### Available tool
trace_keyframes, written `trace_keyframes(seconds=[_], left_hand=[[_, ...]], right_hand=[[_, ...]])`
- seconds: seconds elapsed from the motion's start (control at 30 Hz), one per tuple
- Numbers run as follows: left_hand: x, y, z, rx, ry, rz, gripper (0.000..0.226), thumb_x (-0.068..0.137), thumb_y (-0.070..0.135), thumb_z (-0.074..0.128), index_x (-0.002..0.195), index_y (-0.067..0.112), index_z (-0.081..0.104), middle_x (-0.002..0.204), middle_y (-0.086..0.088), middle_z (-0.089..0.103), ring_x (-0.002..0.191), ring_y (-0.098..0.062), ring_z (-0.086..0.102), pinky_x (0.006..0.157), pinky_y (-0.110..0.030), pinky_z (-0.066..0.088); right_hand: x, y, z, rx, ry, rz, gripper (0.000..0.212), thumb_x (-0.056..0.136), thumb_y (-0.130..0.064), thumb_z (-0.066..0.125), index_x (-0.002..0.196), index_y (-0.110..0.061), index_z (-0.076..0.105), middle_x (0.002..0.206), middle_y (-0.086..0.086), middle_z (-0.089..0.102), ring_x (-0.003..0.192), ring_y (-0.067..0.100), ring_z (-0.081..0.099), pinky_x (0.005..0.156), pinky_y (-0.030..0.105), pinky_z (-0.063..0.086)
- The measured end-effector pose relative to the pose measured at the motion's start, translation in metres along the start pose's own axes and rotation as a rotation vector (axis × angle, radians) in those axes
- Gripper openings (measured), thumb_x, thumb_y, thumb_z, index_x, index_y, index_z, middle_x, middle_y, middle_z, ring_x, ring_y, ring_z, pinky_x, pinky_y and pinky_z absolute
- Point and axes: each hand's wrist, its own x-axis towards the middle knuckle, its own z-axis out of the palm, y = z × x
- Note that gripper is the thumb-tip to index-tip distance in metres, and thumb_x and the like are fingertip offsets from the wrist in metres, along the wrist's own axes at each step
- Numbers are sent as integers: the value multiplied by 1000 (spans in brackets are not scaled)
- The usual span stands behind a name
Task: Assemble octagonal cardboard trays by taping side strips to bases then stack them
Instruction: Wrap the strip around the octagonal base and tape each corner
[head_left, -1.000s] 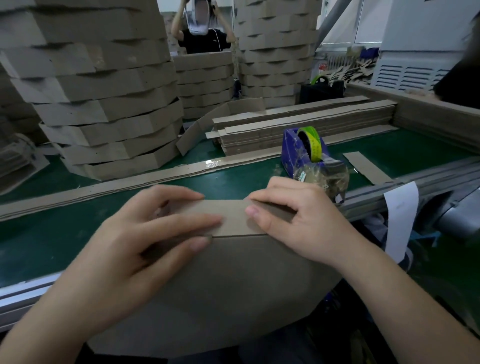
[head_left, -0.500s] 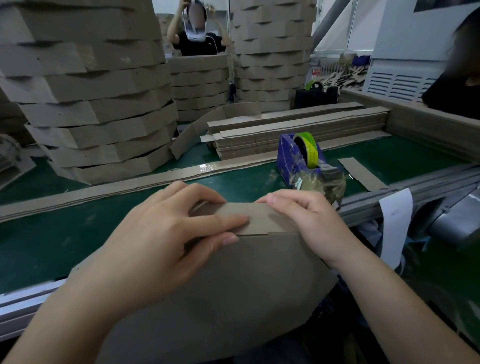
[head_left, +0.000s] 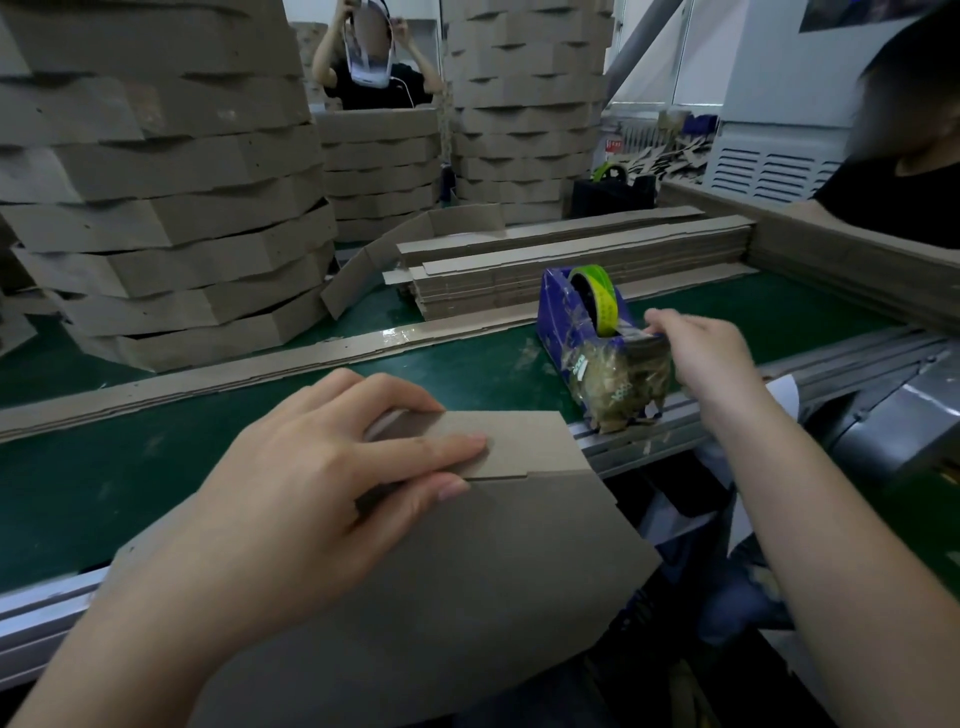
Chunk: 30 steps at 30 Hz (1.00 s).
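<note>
**One hand released from the joint to fetch tape**

Head view. Both hands were pressing the joint a second ago; now only the left hand (head_left: 311, 493) holds it. Its fingers lie straight and flat, pressing the folded side strip (head_left: 519, 441) down onto the base (head_left: 441, 597). The right hand (head_left: 701, 358) has left the cardboard and gone to the tape dispenser (head_left: 582, 322). Its fingers are curled in at the cutter end, pinching the free end of the tape (head_left: 605, 299). The thumb is hidden, and no length of tape is drawn out yet.

Location: the base and strip lie to the near left of the dispenser, overhanging the near edge of the green belt (head_left: 467, 374). Flat strips (head_left: 571, 265) are piled just behind the dispenser. Finished tray stacks (head_left: 171, 208) stand to its far left.

Finding: alignment of this joint appears complete and the work has passed to taping. The strip now depends on one hand alone. Any slip of the left fingers before tape is applied would likely open the seam. The tray is not ready for stacking.
</note>
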Motion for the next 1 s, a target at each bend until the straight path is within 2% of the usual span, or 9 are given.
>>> trace_keyframes(seconds=[0.17,0.23,0.33,0.5,0.6,0.7,0.77,0.9,1.0], left_hand=[[1,0,0,-2,0,-14,36,93,48,42,114,39,70,111,7,63,96,-23,62,72,-42,55],[1,1,0,1,0,-15,36,93,48,42,114,40,70,111,8,63,96,-22,61,71,-42,55],[1,1,0,6,0,-14,36,93,48,42,114,40,70,111,9,63,96,-22,62,71,-42,55],[3,-1,2,6,-3,-19,36,93,49,42,114,41,70,111,9,63,95,-21,62,72,-42,55],[5,-2,4,5,-2,-18,36,93,49,42,114,41,70,111,9,63,95,-21,62,72,-43,55],[6,-3,4,5,2,-19,36,93,50,42,113,41,70,111,9,63,96,-21,62,73,-43,55],[6,-3,5,7,2,-20,35,93,49,43,113,41,70,111,10,63,96,-20,62,73,-41,55],[7,-5,6,8,7,-28,35,93,50,43,113,41,70,111,10,63,97,-19,62,73,-41,55],[6,-6,6,7,13,-28,35,93,50,44,113,40,71,111,10,63,96,-19,62,72,-40,55]], right_hand=[[1,-3,7,178,-3,57,12,77,-31,74,73,-21,75,85,-6,71,83,14,62,70,31,44],[-2,-7,7,329,20,99,9,74,-24,77,70,-16,76,73,-6,72,63,6,63,56,21,46],[-8,-14,7,527,41,137,9,78,-16,76,71,-14,72,39,-14,55,26,-2,40,30,11,28],[-19,-5,6,654,60,113,20,74,-17,69,54,-20,73,71,-6,57,52,4,38,53,20,33],[-28,13,8,814,51,31,34,76,-4,56,45,-16,65,66,1,53,54,6,41,62,20,36],[-34,28,7,509,137,-92,19,74,-7,61,55,-8,56,80,1,47,67,10,46,65,23,36],[-33,35,6,238,215,-177,27,76,-11,67,55,-7,51,85,-7,41,73,2,46,64,19,37],[-32,38,9,90,332,-252,30,79,-12,67,54,-10,51,88,-8,39,74,-6,47,56,0,33],[-35,38,9,-33,385,-285,27,81,-15,67,58,-11,54,97,-3,39,72,-7,47,55,7,35]])
